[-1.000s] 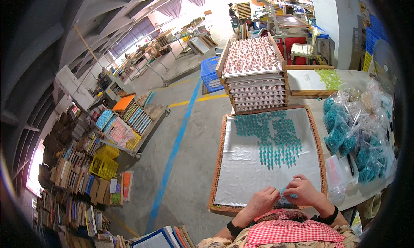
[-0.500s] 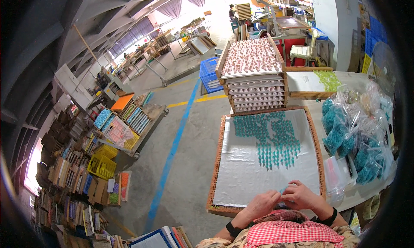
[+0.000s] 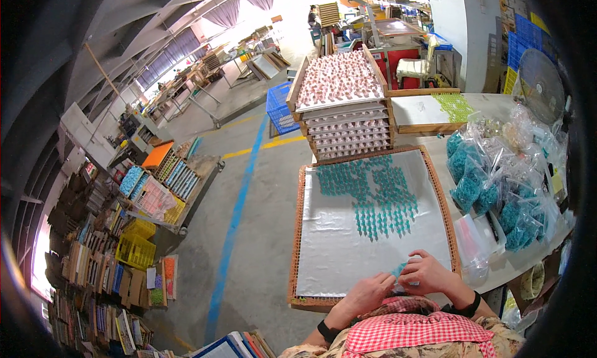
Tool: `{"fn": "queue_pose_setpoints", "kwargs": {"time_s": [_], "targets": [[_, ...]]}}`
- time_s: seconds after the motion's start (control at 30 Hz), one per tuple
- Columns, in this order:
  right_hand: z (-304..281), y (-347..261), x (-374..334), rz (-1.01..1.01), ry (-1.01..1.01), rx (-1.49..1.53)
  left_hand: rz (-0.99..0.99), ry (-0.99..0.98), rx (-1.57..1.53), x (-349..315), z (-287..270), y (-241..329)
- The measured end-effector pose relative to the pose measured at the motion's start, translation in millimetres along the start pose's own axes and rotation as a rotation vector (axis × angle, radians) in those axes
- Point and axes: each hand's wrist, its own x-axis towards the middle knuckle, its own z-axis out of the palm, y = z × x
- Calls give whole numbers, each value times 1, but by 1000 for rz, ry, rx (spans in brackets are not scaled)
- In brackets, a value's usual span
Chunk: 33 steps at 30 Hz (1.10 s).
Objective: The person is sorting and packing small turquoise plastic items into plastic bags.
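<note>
My left hand [image 3: 374,289] and my right hand [image 3: 428,274] come together over the near edge of a mesh tray [image 3: 454,246] lined with a white sheet [image 3: 329,258]. A small teal piece [image 3: 398,269] shows at the fingertips of my right hand, whose fingers are bent in a pinch. Close against it, the left fingers are pressed together; what they hold is hidden. On the far half of the sheet, small teal pieces [image 3: 384,212] lie in rows, denser toward the back left.
Behind the tray rises a stack of wood-framed trays [image 3: 351,129] with pinkish pieces on top. Clear bags of teal pieces [image 3: 476,171] crowd the table at right. A board with green pieces [image 3: 453,107] lies beyond. A blue crate [image 3: 281,109] stands on the floor.
The whole view has shifted, so the tray and stack sit further left in the picture. My hands stay close together at the tray's near edge, the teal piece showing slightly more.
</note>
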Motion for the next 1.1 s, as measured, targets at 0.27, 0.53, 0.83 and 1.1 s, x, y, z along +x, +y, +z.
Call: {"fn": "queue_pose_setpoints", "kwargs": {"time_s": [0.27, 0.53, 0.83, 1.1], "targets": [[5, -2, 1, 4, 7, 6, 50, 71, 14, 2, -2, 2], [5, -4, 3, -36, -37, 7, 47, 71, 41, 1, -2, 2], [-2, 0, -4, 9, -36, -50, 49, 74, 89, -1, 2, -1], [-7, 4, -17, 67, -8, -64, 37, 64, 71, -4, -1, 1]]}}
